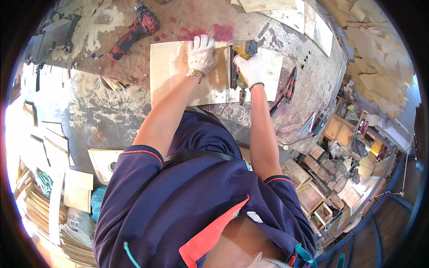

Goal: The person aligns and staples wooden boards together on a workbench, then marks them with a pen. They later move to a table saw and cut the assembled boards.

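Note:
A light wooden panel [167, 73] lies across the front of the workbench. My left hand [202, 56], in a pale work glove, rests on the panel near its far edge, fingers stretched forward and holding nothing. Wrapped round the grip of a yellow and black air stapler [245, 47] is my gloved right hand [249, 70]. The stapler stands on the panel, right of my left hand, its dark magazine turned toward the left. An air fitting pokes out at its near end. Whether its nose touches the wood I cannot tell.
A red and black cordless drill [136, 32] lies on the stained workbench [100, 42] at the back left. Red-handled pliers [291, 85] lie right of the panel. More boards [290, 15] sit at the far right. A fan [331, 173] and wooden boxes stand beyond the bench.

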